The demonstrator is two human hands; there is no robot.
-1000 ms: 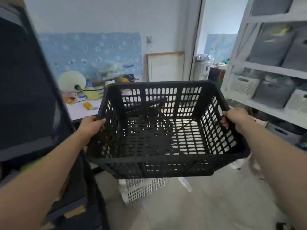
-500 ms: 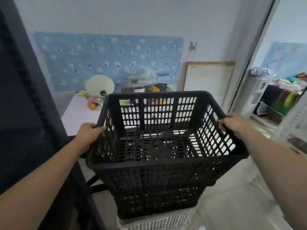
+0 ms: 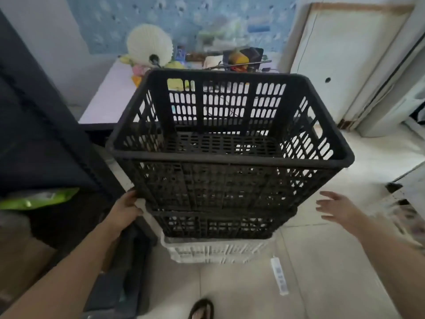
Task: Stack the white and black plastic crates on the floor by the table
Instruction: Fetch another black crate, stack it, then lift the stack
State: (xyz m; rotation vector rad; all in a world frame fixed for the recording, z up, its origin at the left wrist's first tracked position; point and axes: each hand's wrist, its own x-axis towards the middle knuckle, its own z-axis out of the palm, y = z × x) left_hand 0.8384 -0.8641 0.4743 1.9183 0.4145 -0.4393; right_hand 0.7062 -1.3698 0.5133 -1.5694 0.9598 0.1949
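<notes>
A tall black slatted crate [image 3: 230,157] sits on top of a second black crate [image 3: 220,223], which rests on a white crate [image 3: 213,250] on the tiled floor beside the table [image 3: 108,97]. My left hand [image 3: 125,211] is at the lower left corner of the top black crate, fingertips touching it; whether it grips I cannot tell. Off to the right of the stack, my right hand [image 3: 338,208] hovers with its fingers spread and holds nothing.
A dark chair or cloth-covered frame [image 3: 41,125] stands close on the left. A white power strip [image 3: 279,276] lies on the floor right of the white crate. My sandalled foot [image 3: 202,309] is at the bottom. A fan [image 3: 149,43] and clutter sit on the table.
The carried black crate has come down onto the stack. Both hands have left its top rim and dropped lower; the right one has let go and opened.
</notes>
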